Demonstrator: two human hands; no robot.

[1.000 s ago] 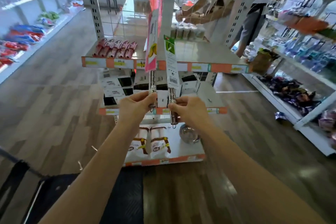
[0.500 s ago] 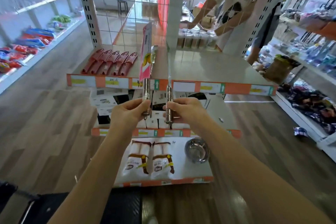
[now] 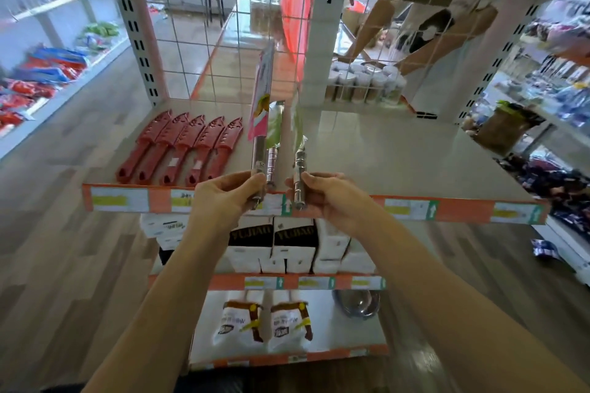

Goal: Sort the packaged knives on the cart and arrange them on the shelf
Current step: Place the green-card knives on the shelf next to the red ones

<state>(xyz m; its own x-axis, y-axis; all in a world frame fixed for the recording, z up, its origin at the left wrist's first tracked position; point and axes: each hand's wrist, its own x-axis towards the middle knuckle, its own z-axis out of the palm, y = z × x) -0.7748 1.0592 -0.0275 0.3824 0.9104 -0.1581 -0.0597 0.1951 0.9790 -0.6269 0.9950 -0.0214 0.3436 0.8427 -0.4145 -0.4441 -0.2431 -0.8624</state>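
Placing step: both hands are up at the near edge of the top shelf, each with a knife, handle toward the person and blade end pointing far. The left hand pinches the steel handle of the pink-packaged knife, which is tilted up off the shelf. The right hand has its fingers curled round the handle of a green-packaged knife, just right of it. A second green pack sits between the two; can't tell whether it's held or already lying down. The sorted row so far is five red sheathed knives, flat on the left of the shelf. The next move likely calls for laying these down flat just right of the red ones, parallel, with handles near. In the way: the wire grid back limits reach to the far side, and the long packs could knock the red row. Below are boxes, white packs and a metal bowl. The cart isn't clearly in view.
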